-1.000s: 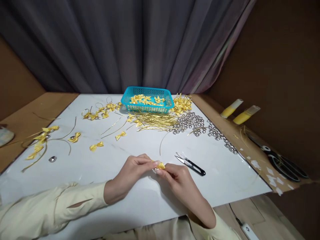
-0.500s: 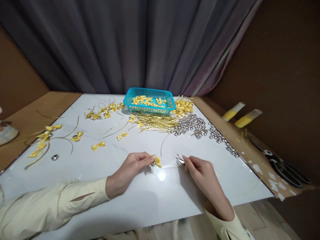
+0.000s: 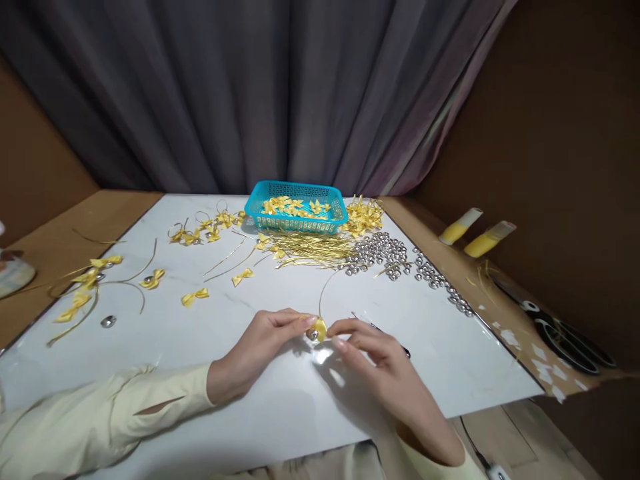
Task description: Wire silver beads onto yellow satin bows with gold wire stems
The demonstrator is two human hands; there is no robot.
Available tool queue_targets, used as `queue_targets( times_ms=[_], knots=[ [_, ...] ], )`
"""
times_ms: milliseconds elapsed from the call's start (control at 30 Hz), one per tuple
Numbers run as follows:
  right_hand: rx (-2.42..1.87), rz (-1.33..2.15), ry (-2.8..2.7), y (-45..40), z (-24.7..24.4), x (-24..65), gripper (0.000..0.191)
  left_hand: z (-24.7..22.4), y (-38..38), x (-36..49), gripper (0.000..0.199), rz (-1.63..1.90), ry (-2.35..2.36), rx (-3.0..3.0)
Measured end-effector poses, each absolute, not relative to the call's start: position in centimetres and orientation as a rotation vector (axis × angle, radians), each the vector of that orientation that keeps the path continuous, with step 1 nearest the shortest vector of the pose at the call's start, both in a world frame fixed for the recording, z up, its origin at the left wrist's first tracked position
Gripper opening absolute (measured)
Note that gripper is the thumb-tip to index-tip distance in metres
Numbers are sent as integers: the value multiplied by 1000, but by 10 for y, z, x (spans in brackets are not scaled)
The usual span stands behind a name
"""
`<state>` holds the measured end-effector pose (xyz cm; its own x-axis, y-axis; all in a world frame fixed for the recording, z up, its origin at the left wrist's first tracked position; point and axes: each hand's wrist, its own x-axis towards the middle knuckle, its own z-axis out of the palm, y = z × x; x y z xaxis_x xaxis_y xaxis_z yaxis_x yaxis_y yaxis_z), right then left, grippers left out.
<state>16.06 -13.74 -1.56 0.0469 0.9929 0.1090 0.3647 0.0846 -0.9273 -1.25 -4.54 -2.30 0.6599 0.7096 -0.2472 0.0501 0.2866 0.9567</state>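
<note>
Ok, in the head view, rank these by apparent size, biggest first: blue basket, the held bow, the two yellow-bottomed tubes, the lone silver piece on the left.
1. Blue basket
2. Yellow-bottomed tubes, too alike to rank apart
3. Held bow, partly covered
4. Lone silver piece

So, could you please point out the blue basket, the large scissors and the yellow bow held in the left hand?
Blue basket (image 3: 299, 225), head view: on its front wall.
Large scissors (image 3: 531, 306), head view: on the pale pivot.
Yellow bow (image 3: 321, 328), head view: on its exposed loop.
</note>
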Motion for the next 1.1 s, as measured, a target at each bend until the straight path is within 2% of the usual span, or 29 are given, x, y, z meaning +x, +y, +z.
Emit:
queue_targets(
  times_ms=[500, 733, 1000, 1100],
  knots=[
    [-1312, 1022, -1317, -128, -23, 140, 32, -8, -53, -11, 30, 442, 685, 1200],
    [-1310, 986, -1415, -130, -15, 142, 36, 0, -42, -13, 13, 435, 711, 1673],
    [-1236, 1173, -1366, -130, -14, 142, 39, -2, -45, -14, 15, 502, 699, 1700],
    [-1222, 1147, -1373, -129, -15, 142, 37, -4, -46, -15, 17, 511, 694, 1674]
  ],
)
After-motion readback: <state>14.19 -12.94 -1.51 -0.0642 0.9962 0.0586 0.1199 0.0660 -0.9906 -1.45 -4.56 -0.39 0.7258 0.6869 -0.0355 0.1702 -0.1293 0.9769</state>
